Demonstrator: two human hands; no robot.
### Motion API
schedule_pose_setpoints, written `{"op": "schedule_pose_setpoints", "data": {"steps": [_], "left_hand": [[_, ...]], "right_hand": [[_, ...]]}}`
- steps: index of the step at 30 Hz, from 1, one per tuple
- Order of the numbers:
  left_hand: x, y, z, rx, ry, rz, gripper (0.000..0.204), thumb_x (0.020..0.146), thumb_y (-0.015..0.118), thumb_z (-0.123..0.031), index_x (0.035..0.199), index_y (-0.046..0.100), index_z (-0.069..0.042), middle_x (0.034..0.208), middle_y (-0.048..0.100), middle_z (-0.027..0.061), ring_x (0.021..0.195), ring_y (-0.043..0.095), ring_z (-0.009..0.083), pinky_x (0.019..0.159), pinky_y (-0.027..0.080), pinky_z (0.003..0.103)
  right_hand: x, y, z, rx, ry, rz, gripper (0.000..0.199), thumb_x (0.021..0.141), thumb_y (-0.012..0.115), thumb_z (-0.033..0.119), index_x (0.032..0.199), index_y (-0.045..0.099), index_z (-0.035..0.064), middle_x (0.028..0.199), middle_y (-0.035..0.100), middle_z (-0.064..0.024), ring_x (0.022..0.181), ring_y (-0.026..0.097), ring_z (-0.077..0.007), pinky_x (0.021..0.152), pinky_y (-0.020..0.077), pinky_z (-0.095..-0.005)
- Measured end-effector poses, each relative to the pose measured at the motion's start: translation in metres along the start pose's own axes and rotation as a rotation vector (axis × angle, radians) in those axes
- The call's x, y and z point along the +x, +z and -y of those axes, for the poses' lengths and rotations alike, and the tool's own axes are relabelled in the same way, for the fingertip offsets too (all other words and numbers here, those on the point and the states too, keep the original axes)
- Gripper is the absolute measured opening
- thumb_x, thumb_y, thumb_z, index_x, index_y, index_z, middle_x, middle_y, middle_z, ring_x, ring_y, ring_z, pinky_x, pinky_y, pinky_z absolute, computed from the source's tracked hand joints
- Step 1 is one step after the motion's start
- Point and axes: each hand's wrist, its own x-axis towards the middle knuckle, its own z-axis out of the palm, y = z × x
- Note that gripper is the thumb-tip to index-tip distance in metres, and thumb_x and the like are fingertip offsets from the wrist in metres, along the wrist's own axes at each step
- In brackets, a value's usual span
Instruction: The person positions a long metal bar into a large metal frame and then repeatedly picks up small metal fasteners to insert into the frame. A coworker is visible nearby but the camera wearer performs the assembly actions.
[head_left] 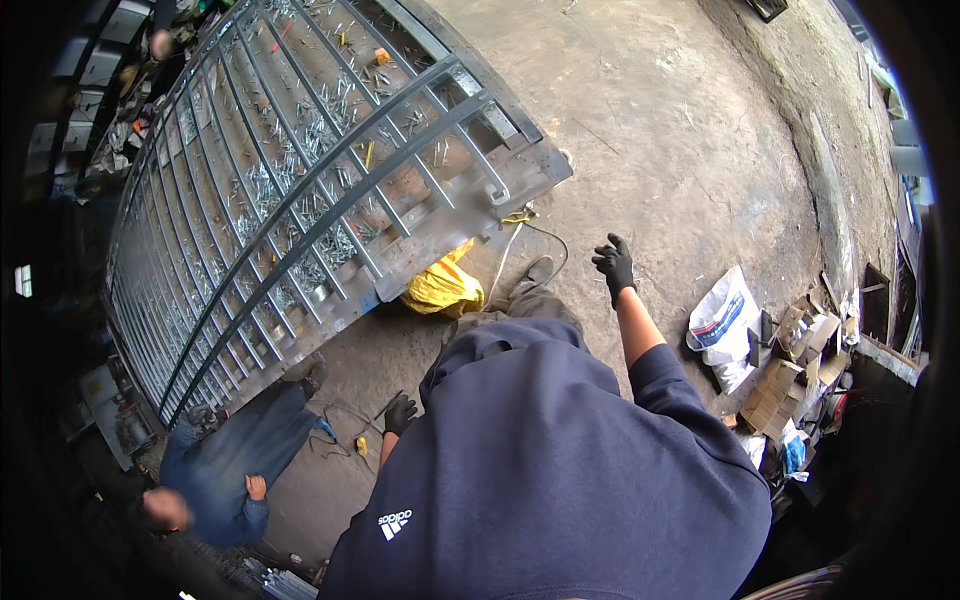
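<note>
The right hand, in a black glove, is raised with fingers spread wide and holds nothing. The gloved left hand hangs loosely curled and empty, near a thin cable on the floor. Ahead of both lies a grey metal gate, one end propped over a yellow bag. A crouching co-worker grips its lower edge, likely steadying it. Cardboard boxes sit right on the concrete floor.

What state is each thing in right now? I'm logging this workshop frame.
Left hand: gloved, empty, hanging low.
Right hand: gloved, empty, fingers spread, raised.
Metal gate: lying flat, raised off the floor.
Yellow bag: crumpled under the gate's corner.
White sack: open, slumped.
Cardboard boxes: piled, some open.
</note>
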Motion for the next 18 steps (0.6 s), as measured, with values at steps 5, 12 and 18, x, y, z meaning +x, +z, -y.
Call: {"op": "schedule_pose_setpoints", "data": {"steps": [5, 12, 18], "left_hand": [[0.018, 0.04, -0.024, -0.435, 0.116, -0.091, 0.043, 0.094, 0.06, -0.028, 0.134, 0.058, -0.012, 0.122, 0.069, 0.0114, 0.112, 0.066, 0.0264, 0.089, 0.05, 0.04], [0.025, 0.099, 0.034, -0.652, 0.05, -0.002, 0.041, 0.093, 0.067, -0.027, 0.13, 0.061, -0.012, 0.112, 0.071, 0.0087, 0.095, 0.068, 0.0209, 0.073, 0.052, 0.037], [-0.024, 0.165, 0.089, -1.115, -0.265, -0.106, 0.045, 0.097, 0.06, -0.026, 0.136, 0.054, -0.003, 0.131, 0.062, 0.0244, 0.108, 0.065, 0.0415, 0.094, 0.054, 0.052]], "right_hand": [[0.031, 0.079, 0.037, -0.075, -0.191, 0.304, 0.066, 0.084, 0.053, -0.006, 0.147, 0.044, 0.0093, 0.123, 0.065, -0.0196, 0.103, 0.065, -0.0267, 0.085, 0.0522, -0.0347], [0.042, 0.196, 0.055, -0.664, -0.762, 0.472, 0.064, 0.085, 0.067, 0.006, 0.145, 0.045, 0.0014, 0.145, 0.049, -0.0235, 0.138, 0.045, -0.0384, 0.116, 0.0348, -0.0426], [0.008, 0.276, 0.104, -0.365, -0.257, 1.215, 0.063, 0.093, 0.061, -0.001, 0.152, 0.04, 0.0081, 0.126, 0.061, -0.0096, 0.108, 0.061, -0.0163, 0.09, 0.0517, -0.03]]}}
